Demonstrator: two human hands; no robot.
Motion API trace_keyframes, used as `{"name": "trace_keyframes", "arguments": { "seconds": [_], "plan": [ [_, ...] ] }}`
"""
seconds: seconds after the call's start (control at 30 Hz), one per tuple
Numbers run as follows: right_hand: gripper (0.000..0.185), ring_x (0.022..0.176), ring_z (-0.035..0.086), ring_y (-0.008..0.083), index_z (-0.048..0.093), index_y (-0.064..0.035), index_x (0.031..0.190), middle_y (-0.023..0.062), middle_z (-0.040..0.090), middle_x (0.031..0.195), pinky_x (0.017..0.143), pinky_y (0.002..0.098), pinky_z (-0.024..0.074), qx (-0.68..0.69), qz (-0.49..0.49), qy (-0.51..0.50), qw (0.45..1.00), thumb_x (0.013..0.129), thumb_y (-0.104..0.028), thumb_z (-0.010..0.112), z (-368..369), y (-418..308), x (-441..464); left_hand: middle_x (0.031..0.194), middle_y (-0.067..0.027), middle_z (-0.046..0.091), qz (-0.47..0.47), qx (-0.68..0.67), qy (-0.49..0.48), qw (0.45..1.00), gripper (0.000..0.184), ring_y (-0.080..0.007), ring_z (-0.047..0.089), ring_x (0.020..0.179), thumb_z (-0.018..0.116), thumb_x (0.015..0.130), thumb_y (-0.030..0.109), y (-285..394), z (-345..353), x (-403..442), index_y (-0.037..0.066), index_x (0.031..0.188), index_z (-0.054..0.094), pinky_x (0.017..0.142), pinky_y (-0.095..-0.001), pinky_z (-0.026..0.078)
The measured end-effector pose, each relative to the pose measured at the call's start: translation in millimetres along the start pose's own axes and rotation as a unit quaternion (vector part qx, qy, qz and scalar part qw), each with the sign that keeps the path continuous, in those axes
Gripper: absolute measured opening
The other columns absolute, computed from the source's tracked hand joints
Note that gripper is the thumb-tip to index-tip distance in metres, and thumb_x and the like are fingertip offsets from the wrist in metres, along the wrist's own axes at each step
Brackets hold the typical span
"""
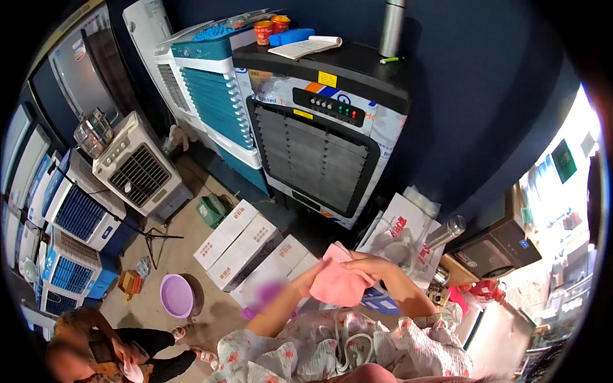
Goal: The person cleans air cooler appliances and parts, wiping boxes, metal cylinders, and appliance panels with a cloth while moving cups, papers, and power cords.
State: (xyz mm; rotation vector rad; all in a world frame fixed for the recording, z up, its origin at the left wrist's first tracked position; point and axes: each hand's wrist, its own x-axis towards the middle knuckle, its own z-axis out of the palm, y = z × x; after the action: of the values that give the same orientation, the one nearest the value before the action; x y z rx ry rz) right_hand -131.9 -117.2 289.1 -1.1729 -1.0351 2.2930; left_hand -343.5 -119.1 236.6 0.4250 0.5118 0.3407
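A folded pink cloth (338,284) is held up in front of my body, above the white boxes. My left hand (309,281) grips its left side, the fingers partly hidden behind the fabric. At the upper right edge of the cloth, my right hand (369,264) has its fingers closed on it. Below and beyond my hands are white cartons (235,244) with red print. A clear-wrapped white package with red lettering (403,223) lies to the right of my right hand.
A large air cooler (313,150) stands ahead, with a notepad (306,47) and a steel flask (391,29) on top. A purple basin (177,296) and a tripod (151,237) are on the floor at left. Another person (108,345) sits at lower left, holding something pale.
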Motion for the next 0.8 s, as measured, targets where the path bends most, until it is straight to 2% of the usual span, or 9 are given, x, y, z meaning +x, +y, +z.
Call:
{"name": "trace_keyframes", "arguments": {
  "seconds": [0.03,0.17,0.27,0.33,0.4,0.47,0.53,0.67,0.8],
  "plan": [
    [0.053,0.105,0.053,0.0125,0.039,-0.0116,0.132,0.0026,0.053,0.117,0.085,0.0266,0.0450,-0.043,-0.026,0.004,0.999,0.087,-0.025,0.061,-2.4,-0.2,3.5,0.127,-0.0109,0.050,0.013,0.019,-0.022,0.999,0.060,-0.0230,0.051,0.114,0.053,0.088,0.043,-4.5,-12.5,5.1,0.004,0.132,0.040,0.096,-0.0341,0.042],
    [0.044,0.108,0.050,0.0193,0.048,-0.0050,0.121,0.0089,0.053,0.119,0.093,0.0292,0.0396,-0.341,-0.071,0.162,0.923,0.086,-0.028,0.060,-3.6,-54.8,-11.8,0.116,-0.0120,0.056,-0.004,0.026,0.100,0.995,0.050,-0.0236,0.056,0.105,0.056,0.088,0.035,21.1,6.2,10.2,0.001,0.123,0.046,0.090,-0.0359,0.046],
    [0.040,0.114,0.047,0.0296,0.051,-0.0013,0.117,0.0155,0.048,0.126,0.098,0.0337,0.0348,-0.520,-0.333,0.401,0.677,0.085,-0.024,0.058,-45.4,-107.4,-23.4,0.114,-0.0133,0.057,0.089,-0.040,0.140,0.985,0.048,-0.0241,0.057,0.102,0.056,0.088,0.034,76.3,-1.4,18.4,0.001,0.121,0.047,0.087,-0.0375,0.049],
    [0.039,0.120,0.041,0.0346,0.050,-0.0034,0.119,0.0195,0.043,0.131,0.101,0.0411,0.0324,-0.559,-0.431,0.521,0.480,0.083,-0.017,0.057,-49.0,-166.1,-48.3,0.111,-0.0128,0.058,0.228,-0.030,0.241,0.943,0.046,-0.0236,0.059,0.097,0.057,0.088,0.032,122.4,6.9,30.0,0.001,0.121,0.047,0.081,-0.0377,0.051],
    [0.039,0.126,0.035,0.0324,0.049,-0.0046,0.122,0.0171,0.039,0.136,0.104,0.0418,0.0291,-0.576,-0.479,0.551,0.368,0.085,-0.016,0.054,-57.9,-223.4,-65.1,0.109,-0.0113,0.059,0.367,0.018,0.259,0.893,0.042,-0.0227,0.060,0.093,0.057,0.088,0.031,169.6,33.7,36.5,0.001,0.118,0.050,0.077,-0.0354,0.050],
    [0.040,0.128,0.033,0.0315,0.047,-0.0060,0.125,0.0149,0.038,0.138,0.105,0.0411,0.0271,-0.592,-0.482,0.564,0.314,0.087,-0.016,0.053,-68.0,-267.8,-69.9,0.107,-0.0103,0.059,0.502,0.121,0.264,0.815,0.039,-0.0195,0.059,0.094,0.055,0.089,0.030,208.4,52.4,65.3,0.000,0.114,0.053,0.077,-0.0317,0.047],
    [0.038,0.128,0.035,0.0297,0.049,-0.0057,0.124,0.0136,0.042,0.135,0.105,0.0409,0.0266,-0.605,-0.477,0.566,0.293,0.088,-0.017,0.051,-86.0,-301.3,-62.7,0.106,-0.0165,0.059,0.499,0.275,0.279,0.773,0.042,-0.0255,0.057,0.098,0.052,0.090,0.032,239.0,82.4,92.7,-0.003,0.113,0.054,0.085,-0.0365,0.043],
    [0.025,0.110,0.053,0.0302,0.060,-0.0020,0.107,0.0133,0.060,0.113,0.095,0.0378,0.0392,-0.573,-0.539,0.523,0.329,0.087,-0.013,0.050,-130.6,-321.3,-25.5,0.120,-0.0414,0.038,0.652,0.473,0.362,0.470,0.070,-0.0497,0.035,0.117,0.051,0.087,0.041,268.5,131.2,193.2,-0.022,0.117,0.036,0.102,-0.0498,0.023],
    [0.022,0.106,0.054,0.0299,0.061,0.0001,0.101,0.0130,0.061,0.110,0.092,0.0375,0.0407,-0.512,-0.603,0.521,0.321,0.087,-0.010,0.047,-133.8,-320.5,-12.3,0.134,-0.0452,0.012,0.615,0.469,0.421,0.474,0.084,-0.0516,0.011,0.130,0.050,0.087,0.040,292.3,146.4,219.3,-0.028,0.124,0.016,0.110,-0.0479,0.006]
  ]
}}
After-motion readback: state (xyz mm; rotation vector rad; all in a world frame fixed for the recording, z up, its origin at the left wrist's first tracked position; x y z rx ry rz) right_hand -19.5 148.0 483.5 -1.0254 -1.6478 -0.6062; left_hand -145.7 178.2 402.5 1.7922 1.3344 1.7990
